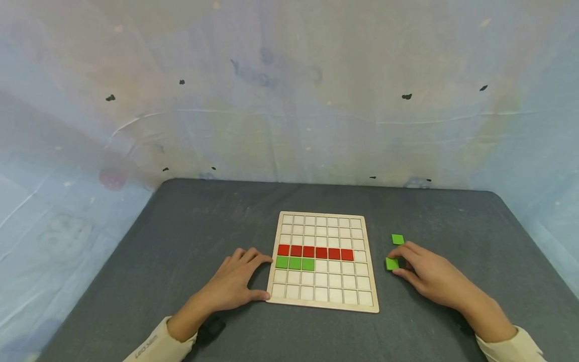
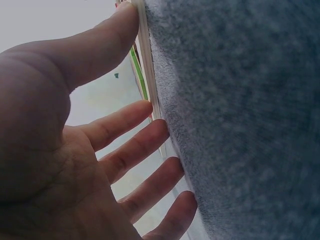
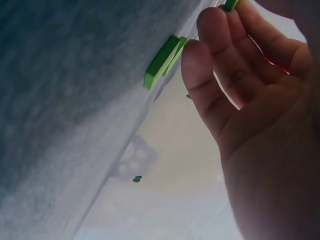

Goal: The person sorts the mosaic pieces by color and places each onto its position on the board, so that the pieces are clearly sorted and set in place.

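A light wooden grid board (image 1: 323, 307) lies flat on the dark table. Several red tiles (image 1: 308, 252) form a row across it, and three green tiles (image 1: 295, 263) sit just below at the left. My left hand (image 1: 232, 281) rests at the board's left edge, fingers extended, thumb and index fingertip touching the rim. To the right of the board, my right hand (image 1: 436, 276) pinches a green tile (image 1: 391, 264) between thumb and fingers; its tip shows at the top of the right wrist view. Another loose green tile (image 1: 397, 239) lies just beyond that hand.
The dark grey tabletop (image 1: 203, 216) extends around the board, with rounded far corners. Behind it hangs a pale patterned sheet (image 1: 289, 100) with small dark marks. Light sleeves (image 1: 165, 344) cover both forearms.
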A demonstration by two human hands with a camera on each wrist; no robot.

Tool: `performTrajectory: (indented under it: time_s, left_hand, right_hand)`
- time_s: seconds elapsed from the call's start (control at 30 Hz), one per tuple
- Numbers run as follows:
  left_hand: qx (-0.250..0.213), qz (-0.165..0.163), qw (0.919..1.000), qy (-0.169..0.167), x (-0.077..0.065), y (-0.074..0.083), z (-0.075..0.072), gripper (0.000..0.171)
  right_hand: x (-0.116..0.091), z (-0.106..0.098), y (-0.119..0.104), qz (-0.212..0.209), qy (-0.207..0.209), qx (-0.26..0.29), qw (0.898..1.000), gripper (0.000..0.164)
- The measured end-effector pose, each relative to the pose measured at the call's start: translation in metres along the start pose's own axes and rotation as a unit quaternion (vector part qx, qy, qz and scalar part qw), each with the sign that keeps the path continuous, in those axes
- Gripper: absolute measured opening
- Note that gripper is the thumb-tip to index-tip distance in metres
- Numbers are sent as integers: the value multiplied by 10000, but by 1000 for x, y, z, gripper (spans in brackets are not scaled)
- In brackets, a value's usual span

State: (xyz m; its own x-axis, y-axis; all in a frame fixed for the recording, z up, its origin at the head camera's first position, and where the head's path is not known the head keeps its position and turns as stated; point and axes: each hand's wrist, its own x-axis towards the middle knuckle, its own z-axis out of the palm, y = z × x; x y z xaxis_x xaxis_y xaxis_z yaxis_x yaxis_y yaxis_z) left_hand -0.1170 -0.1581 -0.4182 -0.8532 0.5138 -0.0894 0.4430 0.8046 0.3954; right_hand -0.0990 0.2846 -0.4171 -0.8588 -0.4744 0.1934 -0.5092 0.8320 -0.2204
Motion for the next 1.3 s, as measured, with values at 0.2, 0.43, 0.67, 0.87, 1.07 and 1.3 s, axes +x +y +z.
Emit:
performTrajectory:
  time_s: [0.2, 0.43, 0.67, 0.87, 1.07, 1.3]
  left_hand:
    - [-11, -11, 10000, -2, 0, 0, 0, 69]
    - [-5, -61, 10000, -13, 0, 2, 0, 70]
    - [-15, -89, 10000, -17, -1, 3, -1, 69]
    - [-8, -82, 10000, -15, -1, 3, -2, 69]
    - [-20, -76, 10000, -19, 0, 4, -2, 69]
    - [-12, -59, 10000, 14, -2, 5, -4, 68]
  right_hand:
    - [4, 3, -4, 32, -81, -61, 9999, 30]
    - [4, 4, -7, 62, -118, 114, 9998, 30]
    - [6, 4, -9, 115, -137, 303, 9994, 30]
    - [13, 6, -14, 21, -283, 403, 9988, 27]
    - [17, 10, -18, -148, -249, 147, 9995, 28]
    - [21, 11, -24, -260, -332, 145, 9990, 28]
